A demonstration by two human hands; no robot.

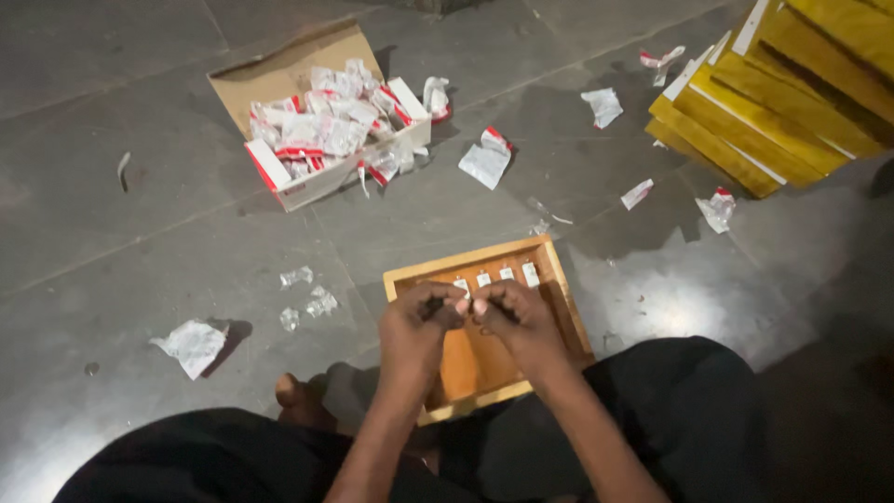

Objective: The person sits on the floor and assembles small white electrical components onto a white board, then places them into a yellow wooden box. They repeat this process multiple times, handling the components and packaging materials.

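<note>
Pinching perhaps 1 small piece over tray.

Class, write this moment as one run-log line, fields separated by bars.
left hand and right hand: fingertips together, small item pinched | below: wooden tray | upper left: open carton of packets | floor: torn wrappers

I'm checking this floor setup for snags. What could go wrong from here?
1. Both hands, left hand and right hand, pinch something small over the wooden tray; if dropped, it could get lost on the dim floor.
2. Torn wrappers lie scattered about, so a small part might hide among them.
3. The carton of packets is heaped, and some may spill out.
</note>
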